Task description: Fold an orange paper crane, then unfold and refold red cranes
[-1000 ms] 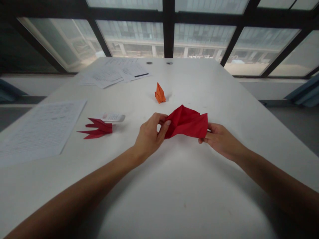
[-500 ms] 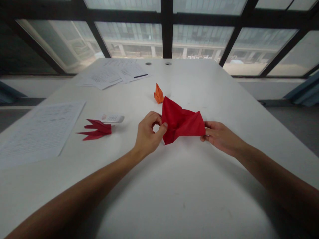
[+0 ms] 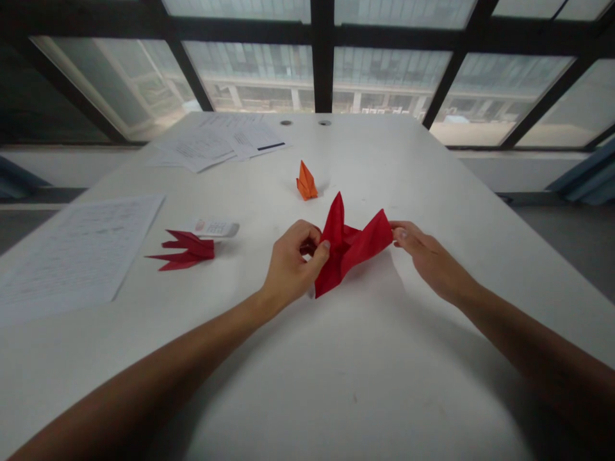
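**Q:** Fingers first. Left hand?

**A:** The left hand (image 3: 291,266) pinches the lower-left part of the red origami paper (image 3: 348,246) between thumb and forefinger. The remaining fingers curl in behind the sheet.

**Q:** Right hand?

**A:** The right hand (image 3: 432,262) has its fingers (image 3: 400,232) close together and extended, at the sheet's right corner. Cannot tell whether they touch it or sit just beside it; no clear pinch shows.

**Q:** Position of the sheet?

**A:** Held up between the hands, above the white table (image 3: 394,166). One point stands upright, a flap slants up to the right, and the lower tip hangs toward the tabletop.

**Q:** Step in hand?

**A:** Judging by the creases, mid-fold: the sheet is being opened and shaped, and is neither flat nor a finished figure.

**Q:** What does the next move call for?

**A:** Judgement: a firm hold on the right corner, to balance the left pinch and keep the creases aligned.

**Q:** Surroundings?

**A:** An orange origami figure (image 3: 306,181) stands beyond the hands. To the left, a pleated red origami piece (image 3: 185,250) lies near a white calculator (image 3: 216,228), beside a printed sheet (image 3: 81,256). More papers (image 3: 216,144) lie at the far end.
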A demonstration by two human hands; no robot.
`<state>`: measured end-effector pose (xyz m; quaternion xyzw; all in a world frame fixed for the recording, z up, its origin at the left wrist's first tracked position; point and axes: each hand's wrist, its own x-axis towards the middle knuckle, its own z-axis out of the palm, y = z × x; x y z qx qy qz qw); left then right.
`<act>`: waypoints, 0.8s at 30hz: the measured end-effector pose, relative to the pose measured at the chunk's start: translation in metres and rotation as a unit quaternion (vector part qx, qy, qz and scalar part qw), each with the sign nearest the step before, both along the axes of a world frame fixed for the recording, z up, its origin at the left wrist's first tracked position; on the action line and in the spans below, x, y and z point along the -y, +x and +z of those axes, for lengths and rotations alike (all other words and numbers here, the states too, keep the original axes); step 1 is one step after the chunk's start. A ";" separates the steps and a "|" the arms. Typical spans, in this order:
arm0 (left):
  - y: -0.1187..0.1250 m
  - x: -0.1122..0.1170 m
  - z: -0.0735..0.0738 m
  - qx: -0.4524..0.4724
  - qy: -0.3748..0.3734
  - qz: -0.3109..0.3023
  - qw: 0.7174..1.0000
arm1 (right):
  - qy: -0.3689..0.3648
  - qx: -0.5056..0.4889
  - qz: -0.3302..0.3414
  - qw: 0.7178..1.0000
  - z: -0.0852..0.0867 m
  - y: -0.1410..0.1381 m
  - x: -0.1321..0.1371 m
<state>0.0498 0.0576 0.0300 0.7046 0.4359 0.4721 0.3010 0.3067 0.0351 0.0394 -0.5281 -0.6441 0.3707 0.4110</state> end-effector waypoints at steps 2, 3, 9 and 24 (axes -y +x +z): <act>0.001 0.002 0.001 -0.022 0.016 -0.012 1.000 | 0.039 0.035 0.028 0.998 0.006 -0.003 0.005; 0.001 0.002 0.001 -0.029 0.017 -0.016 0.999 | 0.062 0.042 0.040 0.996 0.009 -0.004 0.008; 0.000 0.000 -0.001 -0.008 -0.069 -0.020 0.997 | 0.163 0.066 0.122 0.977 0.023 -0.006 0.021; 0.001 0.000 0.006 -0.001 -0.127 -0.028 0.992 | 0.361 0.275 0.251 0.855 0.044 -0.005 0.040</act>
